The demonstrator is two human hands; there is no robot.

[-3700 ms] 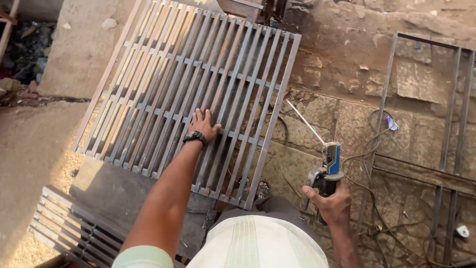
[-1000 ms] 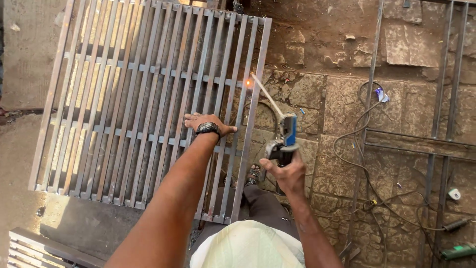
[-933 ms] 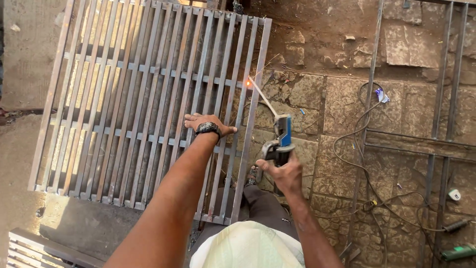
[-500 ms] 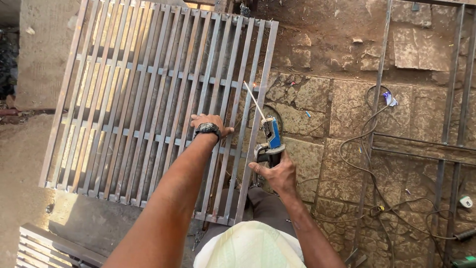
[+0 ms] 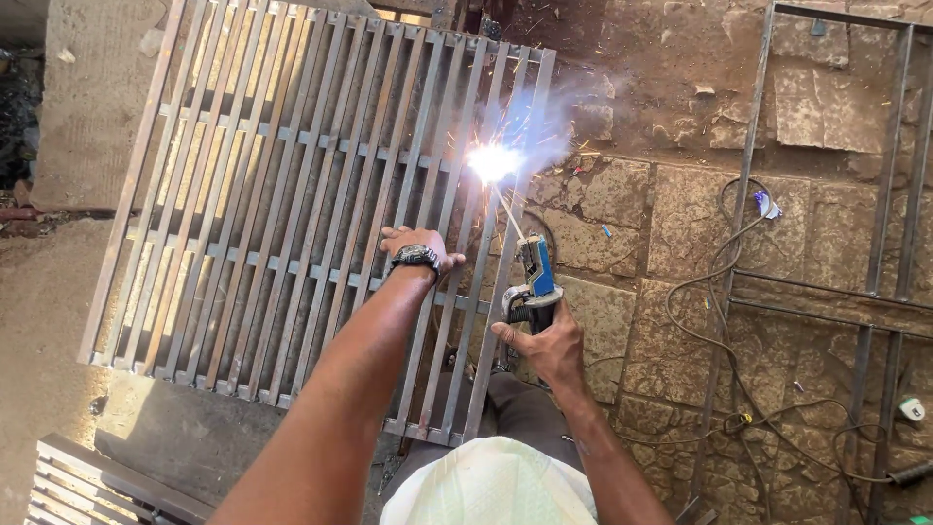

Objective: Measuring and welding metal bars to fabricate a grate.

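Both hands [image 5: 418, 245] at metal grate [image 5: 292, 214], right gripping electrode holder [image 5: 534, 287]

The ground here is a floor [image 5: 680, 243] of rough, cracked stone slabs on the right, giving way to smoother concrete on the left. A large metal grille [image 5: 292, 214] of parallel bars lies flat across both, with a second, smaller grille [image 5: 97, 486] near its lower left corner. To the right a thin-barred steel frame [image 5: 875, 292] rests on the slabs, and dark cables [image 5: 739, 321] loop over the stones and across that frame.
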